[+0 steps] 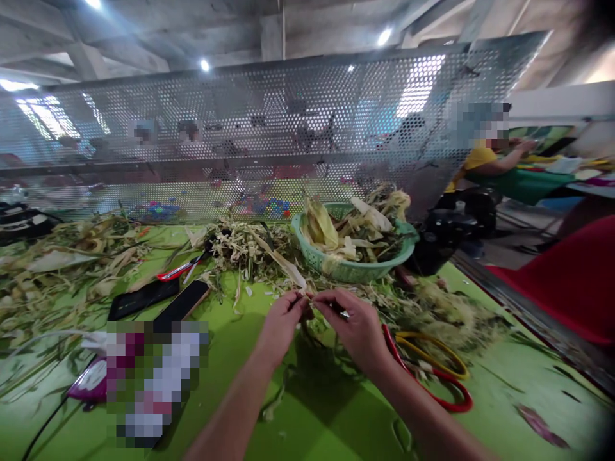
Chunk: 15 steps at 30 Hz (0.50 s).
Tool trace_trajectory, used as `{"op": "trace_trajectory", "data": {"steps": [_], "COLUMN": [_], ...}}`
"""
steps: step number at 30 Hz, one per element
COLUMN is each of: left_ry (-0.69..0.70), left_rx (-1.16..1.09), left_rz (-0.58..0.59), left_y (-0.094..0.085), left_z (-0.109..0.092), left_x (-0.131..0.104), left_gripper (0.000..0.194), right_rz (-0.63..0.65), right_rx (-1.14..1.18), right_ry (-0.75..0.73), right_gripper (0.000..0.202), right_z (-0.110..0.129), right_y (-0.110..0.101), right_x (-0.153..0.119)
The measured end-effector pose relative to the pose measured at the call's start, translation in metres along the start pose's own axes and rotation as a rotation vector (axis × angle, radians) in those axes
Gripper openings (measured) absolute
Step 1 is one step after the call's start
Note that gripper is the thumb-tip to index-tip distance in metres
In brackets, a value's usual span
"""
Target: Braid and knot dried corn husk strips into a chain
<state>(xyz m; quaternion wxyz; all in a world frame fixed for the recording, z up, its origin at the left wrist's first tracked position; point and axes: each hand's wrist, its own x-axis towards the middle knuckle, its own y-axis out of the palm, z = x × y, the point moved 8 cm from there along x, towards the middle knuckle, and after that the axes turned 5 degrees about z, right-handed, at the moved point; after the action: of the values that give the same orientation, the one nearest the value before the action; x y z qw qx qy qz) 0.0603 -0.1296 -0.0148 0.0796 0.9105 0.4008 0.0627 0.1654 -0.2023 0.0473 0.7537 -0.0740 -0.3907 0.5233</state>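
Husk strip [292, 271], one, pale and dry: above the middle of the green table [225, 390], slanting up and leftward from the fingertips.

Left hand [283, 317]: thumb and fingers pinching the lower end of the strip.

Right hand [353, 320]: thumb and forefinger pinched at that same end (the exact hold is too small to make out), close beside the left fingertips.

Shredded husk [243, 250], one heap: just beyond the strip.

Basket [358, 274], green plastic: beyond the hands, filled with husks [323, 224].

Handles, two: one red [454, 406], one yellow [446, 346], near the right forearm.

Cutter [180, 269], red: left of the heap.

Phones, two, dark: one [143, 299] beside the other [181, 306].

Screen [269, 134], perforated metal: behind the table.

Chair [571, 275], red: far right.

Person [483, 157], yellow top: beyond the chair.
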Motion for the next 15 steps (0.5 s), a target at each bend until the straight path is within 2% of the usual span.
{"op": "trace_trajectory", "data": {"steps": [4, 10, 15], "left_ry": [-0.011, 0.029, -0.005], "left_rx": [0.146, 0.283, 0.326], "left_rz": [0.021, 0.067, 0.111], "left_y": [0.002, 0.01, 0.013], "left_z": [-0.002, -0.008, -0.004], "left_x": [-0.001, -0.004, -0.003], "left_gripper": [0.025, 0.018, 0.02], "right_rz": [-0.052, 0.069, 0.034], "right_rx": [-0.011, 0.021, 0.029], "right_ry": [-0.006, 0.035, 0.063], "right_gripper": [0.014, 0.012, 0.009], "right_z": [0.0, -0.009, -0.013], "right_y": [-0.01, 0.0, -0.001], "right_x": [0.003, 0.007, 0.006]}}
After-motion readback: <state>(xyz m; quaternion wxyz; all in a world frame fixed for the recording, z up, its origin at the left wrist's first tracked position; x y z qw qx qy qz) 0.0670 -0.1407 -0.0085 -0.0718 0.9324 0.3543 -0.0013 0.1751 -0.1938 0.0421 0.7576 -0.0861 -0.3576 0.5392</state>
